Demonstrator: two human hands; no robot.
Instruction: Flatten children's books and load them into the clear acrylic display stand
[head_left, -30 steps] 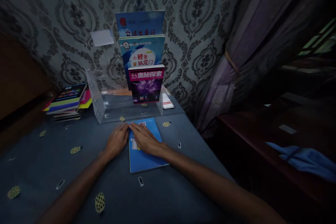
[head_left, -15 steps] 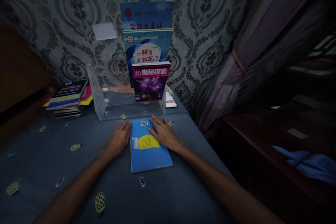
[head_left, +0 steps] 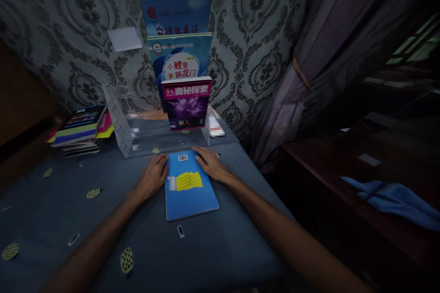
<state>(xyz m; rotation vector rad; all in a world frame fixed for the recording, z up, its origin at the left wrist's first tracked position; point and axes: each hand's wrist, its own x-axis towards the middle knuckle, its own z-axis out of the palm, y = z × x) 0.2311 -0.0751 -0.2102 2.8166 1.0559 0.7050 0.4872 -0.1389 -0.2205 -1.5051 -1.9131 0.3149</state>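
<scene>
A blue book [head_left: 192, 203] lies flat on the cloth, back cover up, with a barcode at its far end and a yellow patch of print in the middle. My left hand [head_left: 153, 175] is closed at its far left edge, fingers bent against the side. At the far right corner is my right hand [head_left: 212, 165], its thumb over the cover and its fingers along the edge, some of them hidden. Just beyond stands a clear tiered rack [head_left: 120, 128] holding a purple book [head_left: 187, 105], a teal book [head_left: 180, 57] and a blue-covered book [head_left: 178, 11], one behind another.
To the rack's left is a stack of books [head_left: 80, 130]. A white card [head_left: 124, 39] shows above the rack's left part. The patterned tablecloth [head_left: 103, 224] ends at the right, where a dark red surface [head_left: 319, 174] carries a blue cloth [head_left: 388, 199]. A tied curtain [head_left: 285, 100] hangs there.
My right hand has slid from the cover toward the book's right edge, and its fingers have drawn together. The left hand stays at the left edge. The view has shifted slightly right.
</scene>
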